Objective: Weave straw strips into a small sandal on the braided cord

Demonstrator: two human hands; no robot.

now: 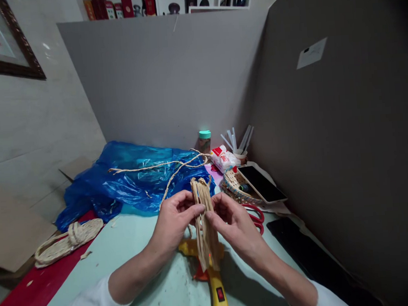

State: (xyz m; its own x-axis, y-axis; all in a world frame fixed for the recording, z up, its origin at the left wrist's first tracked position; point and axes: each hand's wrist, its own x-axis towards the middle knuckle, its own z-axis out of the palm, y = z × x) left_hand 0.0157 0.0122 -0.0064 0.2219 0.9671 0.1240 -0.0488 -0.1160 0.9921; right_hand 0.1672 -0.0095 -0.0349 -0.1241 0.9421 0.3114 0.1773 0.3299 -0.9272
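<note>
Between my two hands stands a bundle of flat tan straw strips (pixel 206 241), folded lengthwise and held upright over the table. My left hand (pixel 175 220) pinches its left edge with thumb and fingers. On the other side my right hand (pixel 235 225) is closed on the same strips, thumb on the front. Below the bundle lies a yellow glue gun (pixel 218 296) with a red switch; the strips hide part of it. A twisted straw cord (pixel 174 176) runs from behind my left hand across a blue plastic bag (pixel 136 181).
A woven straw slipper (pixel 70 241) lies on red cloth at left. Red-handled scissors (pixel 255 217), a small basket (pixel 232 188) with a tablet (pixel 262 184) leaning on it, and a dark flat object (pixel 301 239) are at right. A green-lidded jar (pixel 205 141) and a cup of glue sticks (pixel 241 152) stand behind.
</note>
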